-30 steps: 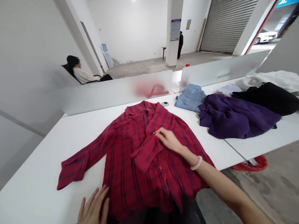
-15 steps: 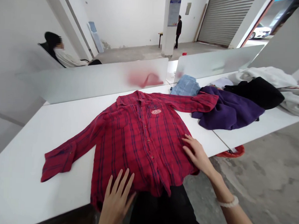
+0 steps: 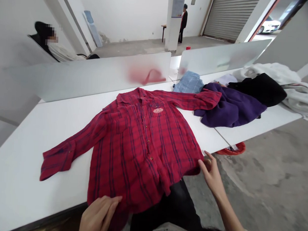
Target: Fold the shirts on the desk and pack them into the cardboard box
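A red plaid button-front shirt [image 3: 139,145] lies spread out on the white table [image 3: 22,147], with its collar away from me and an oval badge [image 3: 158,110] on the chest. One sleeve reaches left and the other lies across a purple garment. My left hand [image 3: 98,215] lies over the lower left hem, its fingers curved on the cloth. At the shirt's lower right corner, my right hand [image 3: 211,174] touches the hem with its thumb and fingers apart.
A purple garment [image 3: 228,107], a black garment [image 3: 257,89], a light blue shirt [image 3: 188,82] and white cloth [image 3: 273,74] lie at the table's right end. Frosted partitions [image 3: 102,75] stand along its far side. A red basket rim [image 3: 231,149] shows below, and a seated person [image 3: 59,51] is beyond.
The folded-over sleeve and shirt front have been spread flat. My right hand has moved down to the hem corner, and my left hand has moved left onto the hem.
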The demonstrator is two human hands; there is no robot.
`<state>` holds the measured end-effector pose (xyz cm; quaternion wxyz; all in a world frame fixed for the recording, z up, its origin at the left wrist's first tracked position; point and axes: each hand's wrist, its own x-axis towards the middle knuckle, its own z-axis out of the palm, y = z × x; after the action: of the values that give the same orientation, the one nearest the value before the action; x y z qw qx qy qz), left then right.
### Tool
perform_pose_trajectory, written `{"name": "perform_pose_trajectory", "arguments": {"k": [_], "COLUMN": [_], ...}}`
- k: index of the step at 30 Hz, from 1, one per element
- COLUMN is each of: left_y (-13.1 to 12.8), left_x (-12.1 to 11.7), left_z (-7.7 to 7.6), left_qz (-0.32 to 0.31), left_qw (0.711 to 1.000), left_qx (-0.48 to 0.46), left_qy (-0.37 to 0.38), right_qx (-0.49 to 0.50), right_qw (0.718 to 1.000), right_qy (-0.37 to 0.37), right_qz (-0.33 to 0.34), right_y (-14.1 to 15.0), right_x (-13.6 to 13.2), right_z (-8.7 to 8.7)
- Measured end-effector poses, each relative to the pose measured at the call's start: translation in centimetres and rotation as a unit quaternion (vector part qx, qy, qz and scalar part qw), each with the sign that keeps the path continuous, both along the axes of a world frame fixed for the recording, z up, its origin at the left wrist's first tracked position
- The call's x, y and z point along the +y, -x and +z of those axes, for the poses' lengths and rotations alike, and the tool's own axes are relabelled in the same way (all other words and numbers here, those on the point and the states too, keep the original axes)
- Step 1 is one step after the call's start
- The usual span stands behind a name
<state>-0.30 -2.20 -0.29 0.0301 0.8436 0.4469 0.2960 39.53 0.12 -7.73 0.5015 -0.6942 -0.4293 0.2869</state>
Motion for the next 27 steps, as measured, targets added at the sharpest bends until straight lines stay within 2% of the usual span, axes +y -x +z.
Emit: {"name": "perform_pose_trajectory", "arguments": {"k": [2, 3, 5, 7, 10, 12, 14, 15, 18, 21, 23, 25, 27], "left_y": [0.2, 0.3, 0.6, 0.7, 0.9, 1.1, 1.3, 1.5, 2.4, 3.9, 4.7, 4.9, 4.4], "left_x": [-0.2, 0.0, 1.2, 3.4, 7.5, 9.5, 10.2, 10.1, 8.3, 6.9, 7.5, 9.8, 13.7], "left_z": [0.3, 0.4, 0.6, 0.4, -1.1, -2.6, -4.1, -4.8, -5.6, -4.1, -1.8, 1.1, 3.7], "left_qz": [0.008, 0.013, 0.021, 0.030, 0.078, 0.111, 0.118, 0.116, 0.113, 0.097, 0.091, 0.109, 0.133], "left_qw": [0.999, 0.998, 0.999, 0.998, 0.989, 0.978, 0.969, 0.966, 0.962, 0.961, 0.958, 0.953, 0.958], "left_qx": [-0.014, -0.013, 0.009, 0.050, 0.122, 0.175, 0.218, 0.232, 0.250, 0.257, 0.260, 0.255, 0.227], "left_qy": [0.042, 0.052, 0.047, 0.024, 0.001, -0.008, -0.007, -0.007, -0.007, 0.030, 0.083, 0.122, 0.111], "right_qx": [0.068, 0.071, 0.027, -0.036, -0.128, -0.193, -0.246, -0.272, -0.355, -0.395, -0.392, -0.390, -0.410], "right_qw": [0.997, 0.997, 0.996, 0.982, 0.922, 0.875, 0.842, 0.836, 0.860, 0.878, 0.870, 0.848, 0.827], "right_qy": [-0.008, -0.010, -0.003, 0.020, 0.092, 0.140, 0.170, 0.169, 0.085, -0.047, -0.106, -0.137, -0.139], "right_qz": [0.030, 0.043, 0.087, 0.184, 0.355, 0.421, 0.449, 0.445, 0.356, 0.266, 0.280, 0.331, 0.359], "right_y": [1.1, 1.6, 2.2, 2.2, 1.3, 0.1, -1.1, -1.6, -1.6, 1.5, 4.7, 8.0, 10.6], "right_x": [0.1, 0.2, 0.7, 1.1, 1.0, 0.5, -0.2, -0.4, -0.2, 1.3, 2.8, 4.4, 6.1], "right_z": [-0.9, -1.1, -0.7, 0.6, 4.0, 6.2, 7.9, 8.5, 9.7, 10.6, 10.9, 10.5, 9.3]}}
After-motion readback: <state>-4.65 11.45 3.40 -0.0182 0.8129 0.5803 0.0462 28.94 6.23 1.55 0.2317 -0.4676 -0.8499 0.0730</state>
